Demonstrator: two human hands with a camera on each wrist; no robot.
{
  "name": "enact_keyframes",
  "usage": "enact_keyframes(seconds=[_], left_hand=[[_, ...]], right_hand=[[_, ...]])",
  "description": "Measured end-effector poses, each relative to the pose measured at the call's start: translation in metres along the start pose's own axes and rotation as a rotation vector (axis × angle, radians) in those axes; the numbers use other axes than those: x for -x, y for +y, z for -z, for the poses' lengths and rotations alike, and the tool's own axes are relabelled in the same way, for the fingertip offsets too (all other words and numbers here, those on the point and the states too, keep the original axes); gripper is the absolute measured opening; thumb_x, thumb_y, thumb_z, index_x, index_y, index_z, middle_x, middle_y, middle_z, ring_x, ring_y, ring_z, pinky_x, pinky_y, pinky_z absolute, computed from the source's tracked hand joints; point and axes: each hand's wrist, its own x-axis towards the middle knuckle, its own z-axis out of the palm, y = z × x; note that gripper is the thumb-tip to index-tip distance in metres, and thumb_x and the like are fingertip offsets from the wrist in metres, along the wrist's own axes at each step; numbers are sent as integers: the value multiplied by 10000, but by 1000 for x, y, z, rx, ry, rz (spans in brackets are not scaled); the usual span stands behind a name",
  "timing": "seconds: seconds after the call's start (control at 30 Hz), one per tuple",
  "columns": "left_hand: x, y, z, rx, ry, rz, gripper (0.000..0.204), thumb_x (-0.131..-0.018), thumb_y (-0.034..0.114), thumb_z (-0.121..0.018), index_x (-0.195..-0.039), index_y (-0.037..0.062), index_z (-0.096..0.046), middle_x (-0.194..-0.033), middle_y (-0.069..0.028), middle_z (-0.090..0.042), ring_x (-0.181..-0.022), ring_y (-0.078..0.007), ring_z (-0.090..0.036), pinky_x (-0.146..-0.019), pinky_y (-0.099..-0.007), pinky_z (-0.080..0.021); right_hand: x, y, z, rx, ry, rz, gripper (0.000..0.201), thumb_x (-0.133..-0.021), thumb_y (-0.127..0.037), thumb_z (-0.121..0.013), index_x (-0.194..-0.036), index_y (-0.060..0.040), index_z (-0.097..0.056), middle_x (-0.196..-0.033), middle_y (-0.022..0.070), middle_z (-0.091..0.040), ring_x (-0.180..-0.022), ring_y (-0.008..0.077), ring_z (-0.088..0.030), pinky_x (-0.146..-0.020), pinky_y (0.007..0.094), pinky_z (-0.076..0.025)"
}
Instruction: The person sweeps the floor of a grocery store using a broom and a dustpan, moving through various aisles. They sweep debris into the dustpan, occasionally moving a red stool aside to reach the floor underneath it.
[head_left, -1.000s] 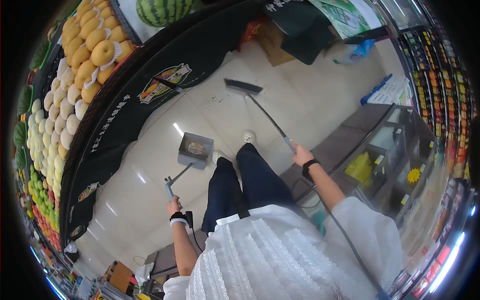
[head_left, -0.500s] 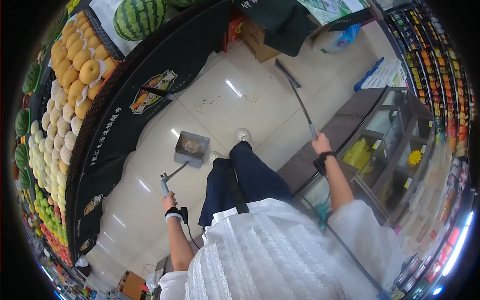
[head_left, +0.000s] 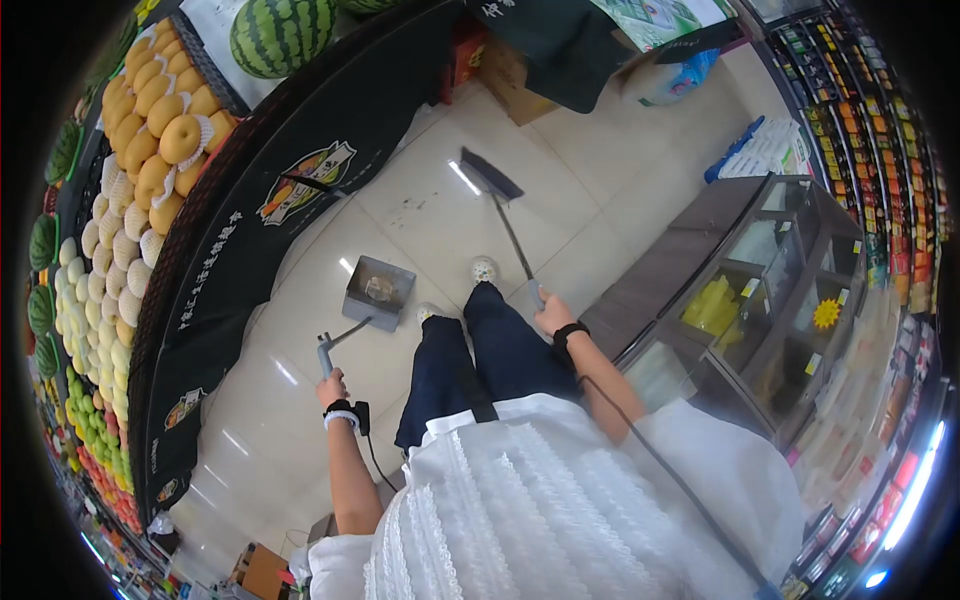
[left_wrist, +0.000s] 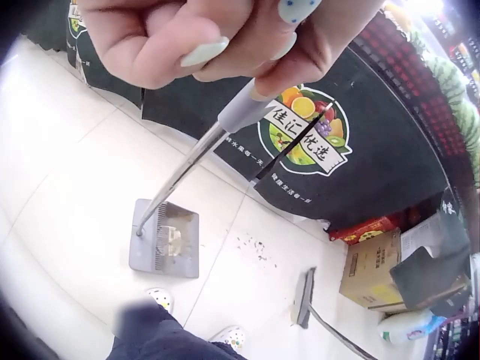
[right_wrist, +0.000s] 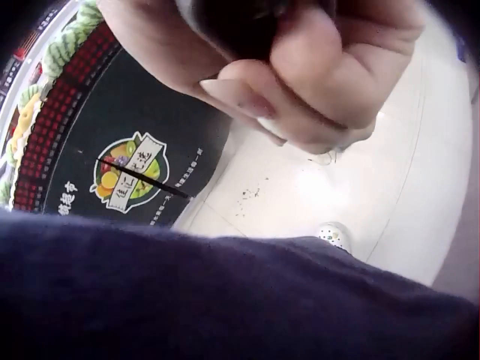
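Note:
My left hand (head_left: 332, 387) grips the grey handle of a long-handled dustpan (head_left: 378, 293), its fingers curled round it in the left wrist view. The dustpan's grey pan (left_wrist: 163, 238) stands on the floor left of my feet, with some debris inside and a comb of teeth along one side. My right hand (head_left: 555, 313) holds the grey handle of a broom, fingers wrapped round it. The broom's dark head (head_left: 492, 174) is on the tiles ahead of my feet. Dark bits of dirt (left_wrist: 259, 251) lie scattered on the floor between the pan and the broom head.
A fruit stand with a black skirt (head_left: 240, 215) curves along the left, bearing pears and watermelons. Cardboard boxes (head_left: 515, 85) and a plastic-wrapped pack (head_left: 672, 82) stand at the far end. A low dark cabinet (head_left: 740, 300) with glass-fronted bins is on the right.
The broom head first swung away to the right, then came back left toward the dirt. My right hand moved out and then in toward my body. The dustpan stays nearly in place.

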Motion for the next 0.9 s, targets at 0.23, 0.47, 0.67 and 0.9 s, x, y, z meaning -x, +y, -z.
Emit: enact_keyframes(seconds=[0.23,0.47,0.67,0.9], left_hand=[[0,7,5,19,-17,-29,199,-625,191,-551,-589,-1,-515,-449,-39,-424,-350,-134,-403,-334,-276,-327],[-5,22,7,-33,-16,-61,178,-609,174,-549,-594,0,-513,-447,-41,-423,-349,-145,-401,-336,-281,-328],[4,-1,-1,-18,23,6,179,-605,173,-553,-584,4,-495,-445,-37,-413,-355,-144,-397,-343,-280,-336],[16,4,-1,-56,22,59,167,-619,170,-558,-604,15,-499,-458,-28,-422,-360,-136,-403,-345,-282,-354]], right_hand=[[33,-60,96,-537,-261,-206,490,-790,-46,-466,-1272,-103,-404,-532,-12,-417,-383,56,-353,-349,217,-258],[-25,-85,101,145,153,177,486,-722,-95,-484,-1201,-22,-445,-819,271,-574,-792,357,-584,-701,388,-458],[-141,-145,50,128,227,-74,390,-740,-116,-501,-1112,1,-487,-910,233,-588,-881,357,-570,-771,420,-463],[-164,-161,13,74,48,-148,336,-731,-104,-515,-1049,2,-503,-977,222,-579,-950,350,-550,-824,404,-451]])
